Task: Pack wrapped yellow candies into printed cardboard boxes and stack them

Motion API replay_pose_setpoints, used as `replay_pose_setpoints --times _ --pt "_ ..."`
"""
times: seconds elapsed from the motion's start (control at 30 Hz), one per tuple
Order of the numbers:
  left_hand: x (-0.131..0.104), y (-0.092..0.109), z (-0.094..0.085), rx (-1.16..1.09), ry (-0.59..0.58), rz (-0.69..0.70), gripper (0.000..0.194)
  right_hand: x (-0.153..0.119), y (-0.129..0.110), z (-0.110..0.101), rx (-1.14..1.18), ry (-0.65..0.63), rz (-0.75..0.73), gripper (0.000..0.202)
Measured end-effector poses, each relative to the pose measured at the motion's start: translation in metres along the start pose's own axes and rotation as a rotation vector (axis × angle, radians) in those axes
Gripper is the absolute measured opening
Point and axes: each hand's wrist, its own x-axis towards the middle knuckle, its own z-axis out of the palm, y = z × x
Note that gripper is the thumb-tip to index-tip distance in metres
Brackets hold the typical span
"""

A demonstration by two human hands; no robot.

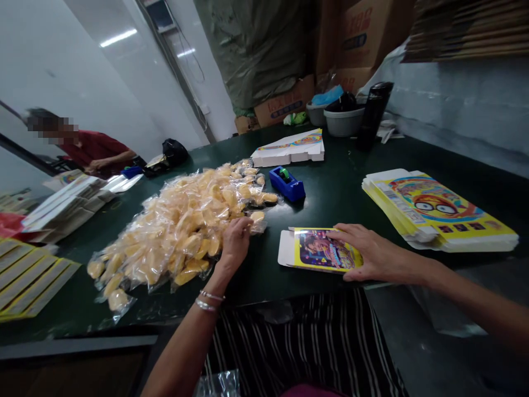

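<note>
My left hand [236, 241] is at the right edge of a big heap of clear plastic bags [177, 215], each with pale yellow and dark rounded pieces inside. Its fingers are pinched at one small plastic bag [258, 216] on that edge. My right hand [367, 256] grips the right end of a small printed carton [320, 248], yellow with a dark picture panel. The carton lies low over the table, with its white end flap [286, 248] open toward the left. Just beyond the two hands stands a blue tape dispenser [287, 184].
Flat yellow cartons [446, 212] are stacked at right; more white-edged cartons [289, 151] lie at the back. A grey tub [343, 121] and black bottle [374, 113] stand behind. Yellow cartons [33, 278] lie at left. Another person [97, 151] sits at far left.
</note>
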Motion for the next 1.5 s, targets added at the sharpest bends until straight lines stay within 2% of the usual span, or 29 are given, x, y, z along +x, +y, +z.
replay_pose_setpoints --times 0.1,0.2,0.33,0.43,0.57,0.7,0.77,0.97,1.07,1.17,1.27,1.4,1.5 --pt "-0.012 0.01 -0.011 -0.067 0.025 0.021 0.015 0.0 -0.001 -0.002 0.005 -0.008 -0.003 0.089" --pt "-0.027 0.025 -0.012 -0.15 -0.111 0.107 0.015 -0.001 -0.003 -0.004 0.011 -0.01 -0.004 0.089" --pt "-0.035 0.042 0.0 -0.242 -0.328 0.232 0.02 -0.001 -0.005 -0.007 0.015 -0.031 0.014 0.09" --pt "-0.033 0.052 0.013 -0.309 -0.361 0.229 0.021 0.0 -0.005 -0.006 0.03 -0.033 0.005 0.09" --pt "-0.033 0.059 0.017 -0.411 -0.34 0.11 0.036 0.0 -0.003 -0.005 0.041 0.002 -0.002 0.088" --pt "-0.034 0.054 0.01 -0.562 -0.273 -0.286 0.037 -0.002 -0.002 -0.005 0.022 0.007 -0.003 0.088" --pt "-0.033 0.051 0.011 -0.589 -0.28 -0.443 0.035 -0.002 -0.002 -0.006 0.017 0.007 0.002 0.087" --pt "-0.019 0.06 0.022 -0.748 -0.569 -0.478 0.027 -0.001 -0.002 -0.005 0.053 -0.002 -0.01 0.088" --pt "-0.011 0.07 0.032 -0.878 -0.663 -0.519 0.032 -0.001 -0.003 -0.003 0.065 0.01 -0.036 0.089" --pt "-0.005 0.076 0.045 -0.955 -0.659 -0.568 0.044 -0.001 -0.005 -0.002 0.045 0.021 -0.049 0.088" --pt "-0.003 0.074 0.047 -0.953 -0.557 -0.59 0.045 -0.003 -0.009 -0.004 0.031 0.04 -0.042 0.085" --pt "-0.009 0.074 0.025 -0.878 -0.384 -0.611 0.034 -0.007 -0.02 0.001 -0.026 0.161 -0.026 0.084" --pt "-0.017 0.088 0.009 -0.897 -0.438 -0.637 0.042 -0.01 -0.035 0.016 -0.106 0.31 -0.076 0.082"
